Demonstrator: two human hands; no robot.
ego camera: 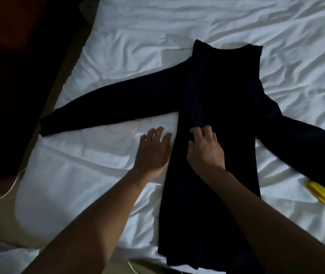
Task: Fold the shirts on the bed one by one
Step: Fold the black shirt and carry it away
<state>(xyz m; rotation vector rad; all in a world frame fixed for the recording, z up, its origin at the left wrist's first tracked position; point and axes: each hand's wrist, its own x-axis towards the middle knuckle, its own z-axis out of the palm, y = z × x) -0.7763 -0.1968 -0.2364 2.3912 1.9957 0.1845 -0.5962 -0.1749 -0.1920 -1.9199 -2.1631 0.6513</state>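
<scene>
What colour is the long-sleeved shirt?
The long-sleeved shirt is very dark, navy or black; head view.

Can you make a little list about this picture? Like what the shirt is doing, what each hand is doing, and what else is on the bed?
shirt: dark shirt, lying flat on the white bed
sleeves: both sleeves spread out to the sides
left hand: left hand open, fingers spread, resting on the sheet by the shirt's edge
right hand: right hand on the shirt's middle, fingers curled, pinching a fold of cloth
also there: yellow thing by one sleeve's end
folding: barely begun
</scene>
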